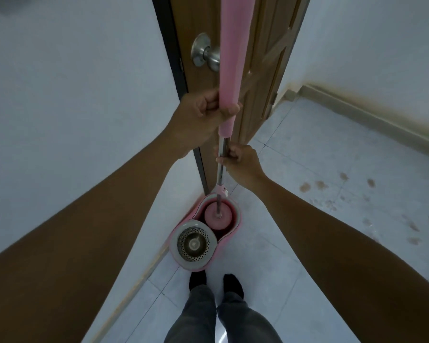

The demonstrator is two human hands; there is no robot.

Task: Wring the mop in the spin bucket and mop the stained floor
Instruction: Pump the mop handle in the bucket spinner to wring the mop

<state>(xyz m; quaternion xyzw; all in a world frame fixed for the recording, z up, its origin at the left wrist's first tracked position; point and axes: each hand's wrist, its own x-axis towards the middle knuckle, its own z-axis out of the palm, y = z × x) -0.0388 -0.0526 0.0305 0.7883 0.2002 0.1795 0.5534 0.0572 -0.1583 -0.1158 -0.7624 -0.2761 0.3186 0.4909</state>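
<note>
A pink spin bucket (237, 220) stands on the floor at the foot of the door. Its near half holds a perforated metal spin basket (193, 243). The round pink mop head (217, 216) sits in the far, water side of the bucket. The mop handle (234, 53) rises upright, pink foam above and bare metal below. My left hand (203, 115) is closed around the lower end of the pink grip. My right hand (240, 162) grips the metal shaft just beneath it. Brown stains (320, 185) dot the tiles to the right.
A wooden door (258, 70) with a metal knob (206, 54) stands just behind the mop. A white wall (72, 95) runs along the left. A dirty baseboard (369, 115) lines the right wall. My feet (216, 283) stand right in front of the bucket.
</note>
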